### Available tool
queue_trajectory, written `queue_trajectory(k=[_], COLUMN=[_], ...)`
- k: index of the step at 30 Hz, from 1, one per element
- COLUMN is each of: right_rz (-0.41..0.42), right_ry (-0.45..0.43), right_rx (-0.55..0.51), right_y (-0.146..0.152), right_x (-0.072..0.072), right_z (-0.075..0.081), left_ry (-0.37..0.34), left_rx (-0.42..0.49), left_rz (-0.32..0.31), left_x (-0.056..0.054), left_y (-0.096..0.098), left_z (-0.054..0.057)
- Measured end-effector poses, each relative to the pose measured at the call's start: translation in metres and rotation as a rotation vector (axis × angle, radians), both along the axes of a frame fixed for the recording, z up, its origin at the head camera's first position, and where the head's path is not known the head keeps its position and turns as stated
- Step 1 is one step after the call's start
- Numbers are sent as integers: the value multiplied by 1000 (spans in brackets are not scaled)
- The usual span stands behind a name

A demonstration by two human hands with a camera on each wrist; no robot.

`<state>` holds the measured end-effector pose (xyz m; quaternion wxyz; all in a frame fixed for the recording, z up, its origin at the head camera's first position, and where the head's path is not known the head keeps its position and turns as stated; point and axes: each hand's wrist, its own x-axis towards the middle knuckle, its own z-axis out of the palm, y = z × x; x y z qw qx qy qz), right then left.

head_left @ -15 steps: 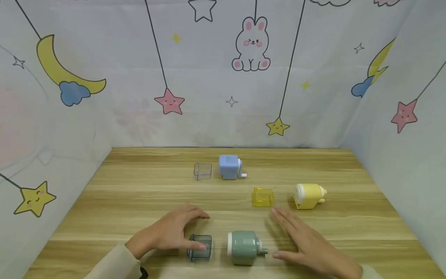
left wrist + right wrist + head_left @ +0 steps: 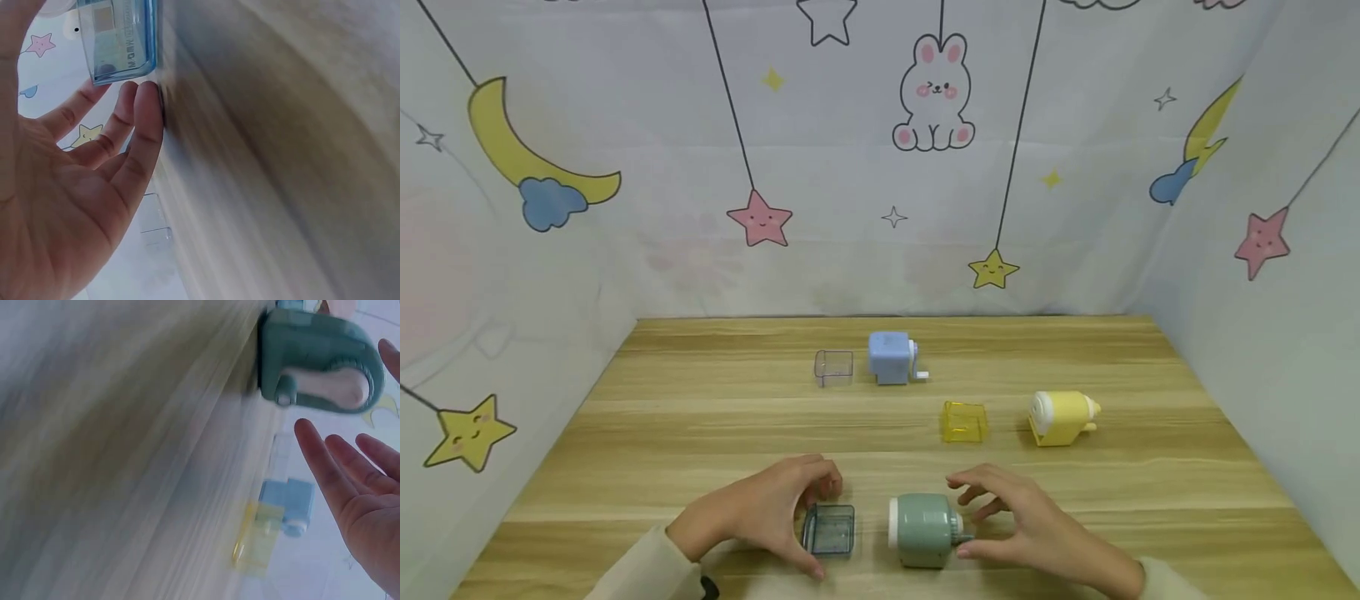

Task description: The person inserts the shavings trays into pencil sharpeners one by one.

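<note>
Green crank pencil sharpener (image 2: 922, 531), one: standing at the near middle of the wood-grain table (image 2: 662, 425), crank (image 2: 963, 539) to the right. See-through blue-grey drawer (image 2: 833, 532), one: on the tabletop just left of the sharpener, apart from it. Handling note: I would take the drawer low, by its near and far walls, and lightly, since thin plastic may flex; I would steady the sharpener by its body, clear of the crank, which could turn under a push. Left hand (image 2: 760, 512): thumb at the drawer's near side, bent fingers at its far side, not closed up; firm contact I cannot confirm. Right hand (image 2: 1033, 532): fingers parted, loosely bent beside the crank, thumb tip close to its knob, gripping nothing that I can see. Farther out, untouched: yellow drawer (image 2: 965, 422), yellow sharpener (image 2: 1060, 418), light-blue sharpener (image 2: 890, 358), clear drawer (image 2: 834, 367)
</note>
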<state>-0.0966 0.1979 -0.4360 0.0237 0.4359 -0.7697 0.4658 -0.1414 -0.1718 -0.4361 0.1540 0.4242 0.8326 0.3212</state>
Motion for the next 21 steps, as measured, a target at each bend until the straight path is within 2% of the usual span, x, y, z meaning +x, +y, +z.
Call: queue_trajectory(k=[5,9,14,21], right_rz=[48,33,17,27], right_ry=[-5,-6,9,-12], right_rx=[-25,-5,17,38], right_y=[-11,-17,-18,-18], right_x=[0,3,5,6], right_z=[0,0,1,0], left_ry=[4,-21,-64,-74], left_rx=[35,59,90,84], left_rz=[-44,-54,-54,-32], left_x=[-2,-3,-3,1], left_y=[1,1,1,0], left_z=[0,-1,-2,-2])
